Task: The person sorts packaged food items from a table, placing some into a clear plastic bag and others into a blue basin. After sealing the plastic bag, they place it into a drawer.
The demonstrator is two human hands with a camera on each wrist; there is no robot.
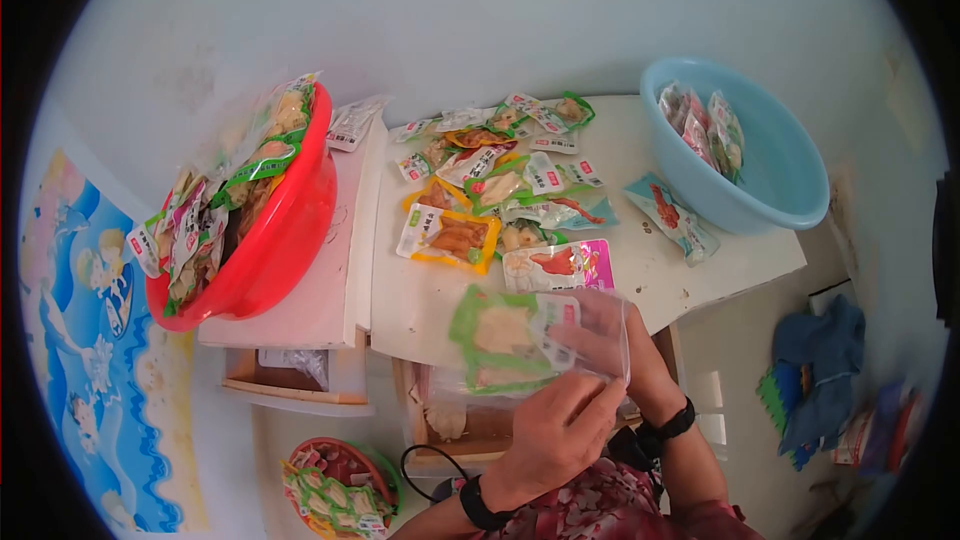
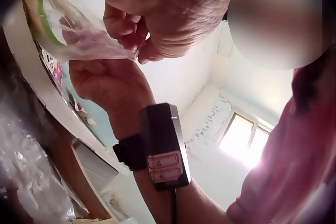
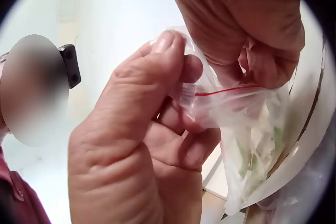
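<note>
Both hands hold a clear zip-seal bag [image 3: 239, 109] in front of the body, over the table's front edge. A green-edged food packet [image 1: 500, 330] with pale contents shows through the plastic. My left hand [image 1: 565, 430] pinches the bag's edge near the mouth between thumb and fingers. On the far side, my right hand [image 3: 142, 129] grips the mouth's corner, its thumb against the film. A red seal line [image 3: 226, 91] runs between the two hands in the right wrist view. In the head view the film partly covers the right hand's fingers.
Loose food packets [image 1: 520, 185] lie across the white table [image 1: 700, 285]. A red basin [image 1: 310, 230] full of packets stands left, a light-blue basin [image 1: 790, 175] with several at back right. Beneath the bag, a drawer [image 1: 460, 460] is pulled out; a packet-filled tub [image 1: 310, 450] is on the floor.
</note>
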